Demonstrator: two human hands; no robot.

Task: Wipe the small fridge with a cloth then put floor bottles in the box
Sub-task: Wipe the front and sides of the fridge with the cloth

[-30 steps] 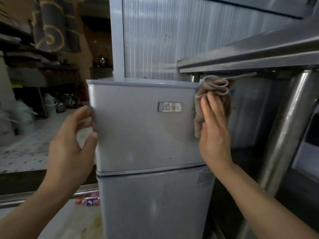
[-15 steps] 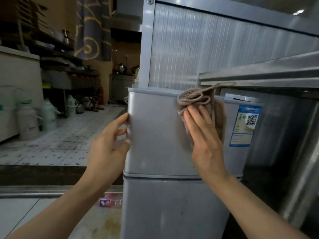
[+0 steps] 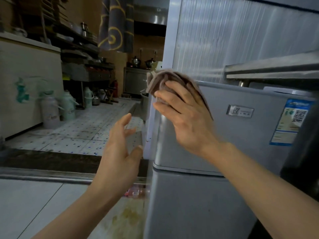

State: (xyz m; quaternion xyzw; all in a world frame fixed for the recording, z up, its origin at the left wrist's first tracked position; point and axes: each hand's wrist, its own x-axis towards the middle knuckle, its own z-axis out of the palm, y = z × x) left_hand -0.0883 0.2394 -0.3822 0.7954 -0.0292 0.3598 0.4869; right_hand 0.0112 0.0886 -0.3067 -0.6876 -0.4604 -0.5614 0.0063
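**Cloth at the fridge's upper left corner**

The small silver fridge (image 3: pixel 241 135) stands on the right of the scene, below a steel shelf (image 3: pixel 272 69). A brown cloth (image 3: pixel 165 80) lies bunched against its top left corner, pressed there by the straight fingers of the right hand (image 3: pixel 186 118). The left hand (image 3: pixel 120 152) hangs released, fingers spread, just left of the fridge and apart from it. A bottle (image 3: pixel 136 192) with a pink label lies on the floor beside the fridge's base. Thermos jugs (image 3: pixel 51 111) stand far left.
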